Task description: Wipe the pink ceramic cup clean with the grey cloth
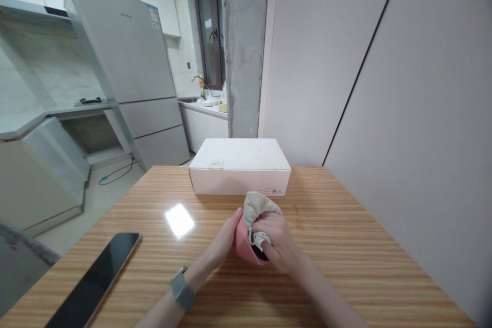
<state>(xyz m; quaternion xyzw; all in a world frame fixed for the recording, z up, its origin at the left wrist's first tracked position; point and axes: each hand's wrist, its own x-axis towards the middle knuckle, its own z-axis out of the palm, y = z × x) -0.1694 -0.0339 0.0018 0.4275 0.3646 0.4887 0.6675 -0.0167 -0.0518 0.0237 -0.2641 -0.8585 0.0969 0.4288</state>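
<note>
A pink container with a dark opening is tilted towards me above the middle of the wooden table. Its exact kind is not clear. My left hand is closed around its left side, with the fingertips partly hidden behind it. A light grey cloth is bunched up in my right hand, whose fingers are closed on it at the container's mouth. Part of the cloth sticks up above the rim, and a fold lies at the opening. My right hand covers the container's right side.
Behind my hands a white box stands at the table's far edge. A black phone lies at the front left. A wall of white panels runs along the right. A fridge and kitchen counters are further back on the left.
</note>
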